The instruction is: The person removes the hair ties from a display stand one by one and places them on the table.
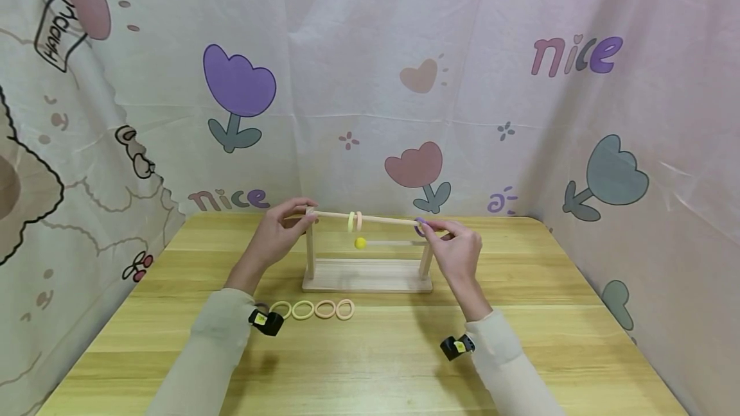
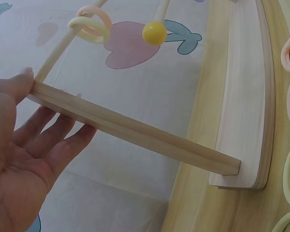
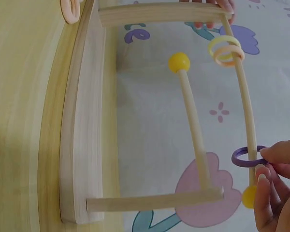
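A wooden stand (image 1: 367,275) has two upright posts on a flat base. My left hand (image 1: 279,233) grips the top of the left post (image 2: 135,128), thumb at the top and fingers behind. From there a thin wooden rod (image 3: 245,96) slants to the right, with a yellow ball (image 3: 249,196) at its far end. Around the rod hang a pale yellow ring (image 1: 350,222) and a peach ring (image 1: 359,221). My right hand (image 1: 457,249) pinches a purple ring (image 3: 240,161), which encircles the rod near that ball. A second rod (image 3: 193,121) with a yellow ball (image 1: 361,243) extends from the right post.
In front of the base, several rings (image 1: 303,310) lie in a row on the wooden table (image 1: 370,364); my left wrist camera partly covers the leftmost. A printed cloth (image 1: 347,82) hangs behind and along both sides of the table.
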